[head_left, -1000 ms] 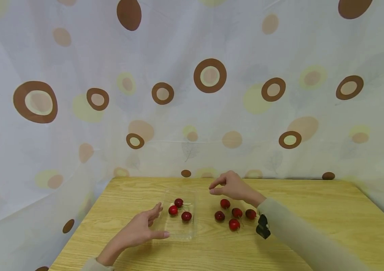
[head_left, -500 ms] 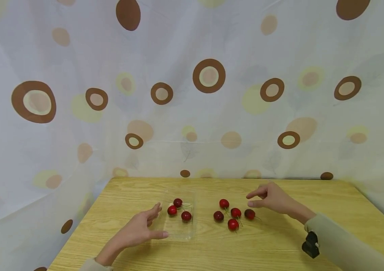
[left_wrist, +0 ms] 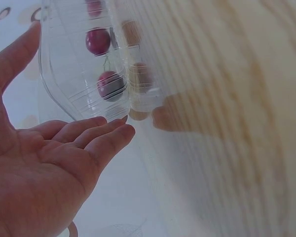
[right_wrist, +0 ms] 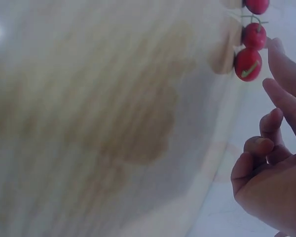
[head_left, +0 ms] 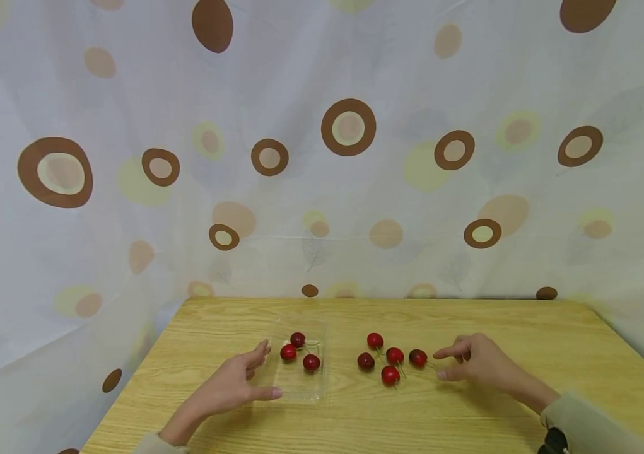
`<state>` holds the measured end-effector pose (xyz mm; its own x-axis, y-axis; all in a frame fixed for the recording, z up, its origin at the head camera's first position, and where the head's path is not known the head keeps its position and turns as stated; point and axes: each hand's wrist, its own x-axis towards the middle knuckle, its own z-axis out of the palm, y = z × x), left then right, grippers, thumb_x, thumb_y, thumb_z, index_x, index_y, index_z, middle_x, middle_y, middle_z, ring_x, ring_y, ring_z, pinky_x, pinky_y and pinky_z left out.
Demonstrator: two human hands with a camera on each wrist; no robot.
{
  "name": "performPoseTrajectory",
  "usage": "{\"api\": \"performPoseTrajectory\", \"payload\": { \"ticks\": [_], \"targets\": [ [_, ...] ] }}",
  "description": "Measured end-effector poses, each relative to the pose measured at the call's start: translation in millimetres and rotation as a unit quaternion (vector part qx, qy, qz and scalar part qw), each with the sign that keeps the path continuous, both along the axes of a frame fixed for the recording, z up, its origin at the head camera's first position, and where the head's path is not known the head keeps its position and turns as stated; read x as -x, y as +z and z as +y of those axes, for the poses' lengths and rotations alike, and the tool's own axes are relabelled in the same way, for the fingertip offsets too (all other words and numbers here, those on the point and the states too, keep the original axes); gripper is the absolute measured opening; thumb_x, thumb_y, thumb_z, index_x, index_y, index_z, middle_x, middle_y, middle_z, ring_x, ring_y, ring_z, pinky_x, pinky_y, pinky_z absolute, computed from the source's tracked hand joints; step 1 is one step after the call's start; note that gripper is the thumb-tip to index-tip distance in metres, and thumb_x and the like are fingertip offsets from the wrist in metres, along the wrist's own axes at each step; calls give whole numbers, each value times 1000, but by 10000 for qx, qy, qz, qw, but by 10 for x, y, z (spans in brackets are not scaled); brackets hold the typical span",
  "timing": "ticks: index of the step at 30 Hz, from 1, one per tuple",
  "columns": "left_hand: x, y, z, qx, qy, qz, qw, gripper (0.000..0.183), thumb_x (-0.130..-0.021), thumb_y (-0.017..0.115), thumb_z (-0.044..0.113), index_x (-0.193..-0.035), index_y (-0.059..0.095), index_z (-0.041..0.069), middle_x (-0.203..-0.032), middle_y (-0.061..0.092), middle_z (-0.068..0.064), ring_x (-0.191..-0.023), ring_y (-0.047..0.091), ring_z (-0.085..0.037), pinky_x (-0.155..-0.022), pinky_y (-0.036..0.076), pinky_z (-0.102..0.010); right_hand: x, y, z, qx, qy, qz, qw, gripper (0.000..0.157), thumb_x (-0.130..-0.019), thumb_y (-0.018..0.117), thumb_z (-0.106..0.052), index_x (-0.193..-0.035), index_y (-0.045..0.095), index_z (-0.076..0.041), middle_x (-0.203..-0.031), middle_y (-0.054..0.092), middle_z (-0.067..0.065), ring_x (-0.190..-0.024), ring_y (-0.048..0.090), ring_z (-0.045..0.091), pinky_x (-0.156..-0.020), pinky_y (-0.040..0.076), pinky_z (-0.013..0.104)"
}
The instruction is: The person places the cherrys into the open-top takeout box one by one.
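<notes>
A clear plastic box (head_left: 293, 386) on the table holds three dark red cherries (head_left: 311, 362). Along its left side lies my left hand (head_left: 231, 384), thumb and fingers spread, with fingertips right at the box wall (left_wrist: 84, 106) in the left wrist view. My right hand (head_left: 480, 362) hovers at the right end of a group of loose cherries (head_left: 390, 376), thumb and index finger apart and nothing between them. Its fingertips are close to the stem of the rightmost cherry (head_left: 418, 358). The right wrist view shows the other fingers (right_wrist: 259, 145) partly curled.
The wooden table (head_left: 344, 429) reaches back to a white curtain (head_left: 322, 265) patterned with brown and yellow circles. Several loose cherries, with thin stems, lie to the right of the box. A dark band (head_left: 553, 440) sits at the right sleeve.
My right hand has moved from above the back of the loose cherries to the right, then down beside the rightmost one. The left hand and the box have stayed in place.
</notes>
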<state>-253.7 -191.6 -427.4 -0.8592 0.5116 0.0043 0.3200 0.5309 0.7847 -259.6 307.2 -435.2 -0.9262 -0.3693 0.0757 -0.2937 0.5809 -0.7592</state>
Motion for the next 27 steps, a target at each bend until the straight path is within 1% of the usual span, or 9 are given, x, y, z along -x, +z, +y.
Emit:
{"api": "performPoseTrajectory", "payload": {
  "ticks": [6, 16, 20, 27],
  "targets": [
    [3, 0, 2, 28, -17, 12, 10000, 101, -95, 81, 32, -161, 20, -14, -161, 34, -34, -144, 42, -51, -112, 44, -58, -77, -78, 19, -88, -217, 103, 9997, 36, -86, 89, -20, -114, 81, 1, -76, 57, 3, -63, 38, 11, -54, 30, 27],
    [-2, 5, -1, 11, -12, 38, 10000, 101, -95, 81, 32, -161, 20, -13, -161, 34, -34, -143, 42, -52, -112, 44, -59, -110, -137, -31, -244, -547, 348, 9976, 33, -84, 91, -19, -109, 83, 0, -73, 55, 0, -63, 39, 9, -54, 32, 25],
    [-1, 3, -1, 11, -21, 33, 10000, 101, -95, 81, 32, -161, 20, -13, -161, 34, -34, -143, 43, -52, -112, 44, -59, -103, -140, -68, -315, -595, 461, 9967, 32, -83, 91, -18, -108, 83, 0, -72, 53, 0, -63, 38, 9, -54, 31, 25],
    [-1, 1, 1, -24, -20, 15, 10000, 102, -94, 82, 32, -161, 20, -13, -161, 35, -34, -143, 43, -52, -112, 44, -59, -100, -142, -111, -280, -575, 457, 9969, 30, -84, 91, -19, -107, 83, -1, -72, 55, 0, -63, 38, 10, -55, 31, 26]
  ]
}}
